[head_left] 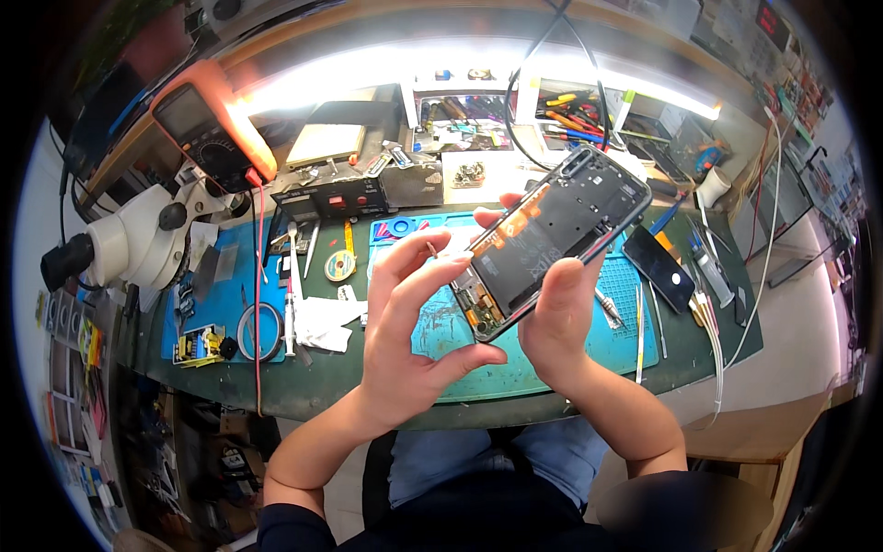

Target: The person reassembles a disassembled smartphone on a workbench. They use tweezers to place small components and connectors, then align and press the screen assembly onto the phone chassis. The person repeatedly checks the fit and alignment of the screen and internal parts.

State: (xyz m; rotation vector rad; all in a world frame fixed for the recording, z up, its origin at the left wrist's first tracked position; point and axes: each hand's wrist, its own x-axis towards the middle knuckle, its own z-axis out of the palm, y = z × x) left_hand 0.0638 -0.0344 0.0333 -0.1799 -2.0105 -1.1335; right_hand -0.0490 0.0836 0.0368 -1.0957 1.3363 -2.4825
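An opened smartphone [543, 235] is raised above the blue work mat [497, 373], tilted, with its black battery, orange flex cables and lower circuit board exposed. My right hand [559, 322] grips it, thumb along the near right edge and fingertips showing beyond the left edge. My left hand [405, 322] is beside the phone's lower left edge, fingers spread and curved, thumb apart below the bottom corner. By the left fingertips is a small whitish patch that I cannot make out. Whether those fingertips touch the phone is unclear.
A second dark phone [659, 269] lies at the right near a syringe [713, 276] and cables. On the left are a microscope [138, 239], an orange multimeter [216, 124], a tape roll [260, 331] and white tissue [326, 322]. Tool bins [570, 115] stand at the back.
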